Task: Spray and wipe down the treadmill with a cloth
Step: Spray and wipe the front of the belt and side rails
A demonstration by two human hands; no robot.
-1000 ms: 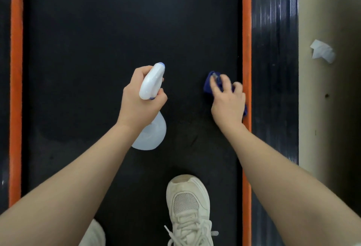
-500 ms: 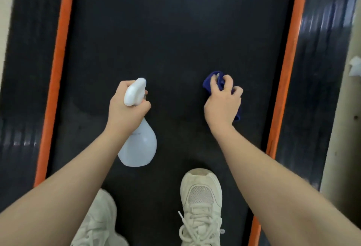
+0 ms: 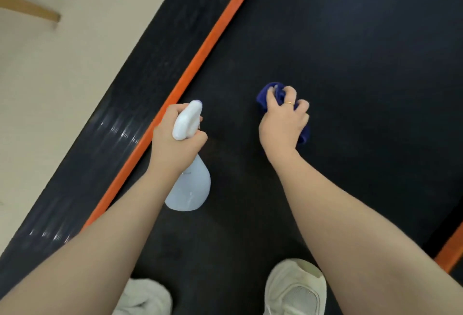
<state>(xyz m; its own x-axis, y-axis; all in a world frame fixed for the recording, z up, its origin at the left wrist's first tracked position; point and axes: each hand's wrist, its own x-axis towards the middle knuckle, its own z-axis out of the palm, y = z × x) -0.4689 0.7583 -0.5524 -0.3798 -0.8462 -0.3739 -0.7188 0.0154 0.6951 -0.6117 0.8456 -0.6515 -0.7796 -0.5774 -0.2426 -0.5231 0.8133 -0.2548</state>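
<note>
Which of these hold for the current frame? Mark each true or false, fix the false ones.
1. The left hand grips the spray bottle. True.
2. The right hand lies flat and empty on the belt. False: it grips the blue cloth.
3. The cloth rests on the orange stripe. False: it is out on the black treadmill belt, apart from the stripe.
4. Two pale shoes stand on the belt. True.
</note>
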